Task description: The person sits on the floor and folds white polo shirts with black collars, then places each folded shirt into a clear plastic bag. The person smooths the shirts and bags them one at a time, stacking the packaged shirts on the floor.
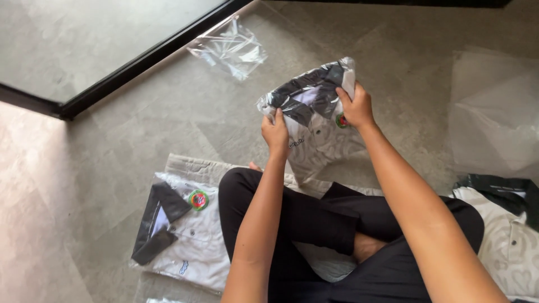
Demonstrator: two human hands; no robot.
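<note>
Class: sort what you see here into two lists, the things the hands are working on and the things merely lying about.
In hand:
left hand
right hand
bagged folded shirt, gripped by both

Lying about:
folded shirt on the left
shirt at the right edge
empty clear bag
clear plastic sheet

empty clear bag point(231, 47), folded shirt point(185, 235), stone floor point(140, 123)

We've got bare floor point(140, 129) open ahead and to the left. An empty clear bag point(230, 47) lies up top, folded shirts point(185, 235) crowd both sides of our crossed legs point(314, 224), and a plastic sheet point(494, 112) blocks the right.
</note>
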